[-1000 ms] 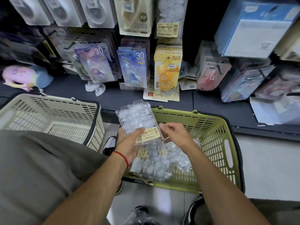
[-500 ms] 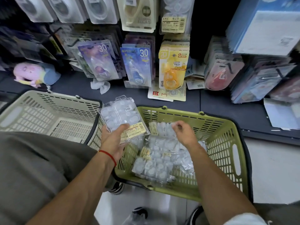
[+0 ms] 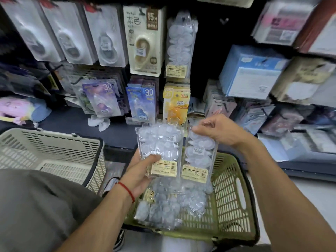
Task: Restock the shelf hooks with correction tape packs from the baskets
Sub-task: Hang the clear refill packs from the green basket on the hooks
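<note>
My left hand (image 3: 141, 171) grips a clear pack of white correction tapes (image 3: 161, 142) by its lower edge, thumb over the front near the yellow label. Beside it, my right hand (image 3: 216, 130) pinches the top of a second clear pack (image 3: 200, 153), which hangs upright over the green basket (image 3: 231, 200). More clear packs (image 3: 169, 204) lie piled in that basket. One matching pack (image 3: 179, 46) hangs on a shelf hook above, right of a beige 15 m tape pack (image 3: 143, 40).
A beige basket (image 3: 54, 151) stands to the left, against my knee in grey cloth (image 3: 36, 206). Purple, blue and yellow tape packs (image 3: 141, 102) hang on the lower row. Blue boxes (image 3: 252, 71) and other stock fill the right shelf. A pink plush toy (image 3: 12, 108) lies at far left.
My right hand went into the green basket and came up with a second pack. Both hands have risen, and my view has tilted up toward the hooks.
</note>
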The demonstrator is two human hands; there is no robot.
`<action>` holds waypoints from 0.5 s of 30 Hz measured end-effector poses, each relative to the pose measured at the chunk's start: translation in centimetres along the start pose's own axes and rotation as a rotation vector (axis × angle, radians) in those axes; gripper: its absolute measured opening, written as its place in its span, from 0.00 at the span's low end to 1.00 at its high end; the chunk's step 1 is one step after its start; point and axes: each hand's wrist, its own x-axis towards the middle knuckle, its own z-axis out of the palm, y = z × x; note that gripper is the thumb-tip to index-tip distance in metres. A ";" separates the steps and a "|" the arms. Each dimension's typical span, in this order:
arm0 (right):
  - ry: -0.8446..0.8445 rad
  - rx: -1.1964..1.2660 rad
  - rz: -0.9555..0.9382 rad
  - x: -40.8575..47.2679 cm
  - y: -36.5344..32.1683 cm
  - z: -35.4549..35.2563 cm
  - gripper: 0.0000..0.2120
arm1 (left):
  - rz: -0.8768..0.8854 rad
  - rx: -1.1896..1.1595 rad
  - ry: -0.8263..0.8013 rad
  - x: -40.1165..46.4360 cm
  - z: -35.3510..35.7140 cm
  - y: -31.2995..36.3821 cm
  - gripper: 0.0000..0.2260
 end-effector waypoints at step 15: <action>0.667 -0.042 -0.293 4.2 -6.6 -1.9 0.12 | 0.344 0.316 -0.197 1.2 7.9 10.9 0.33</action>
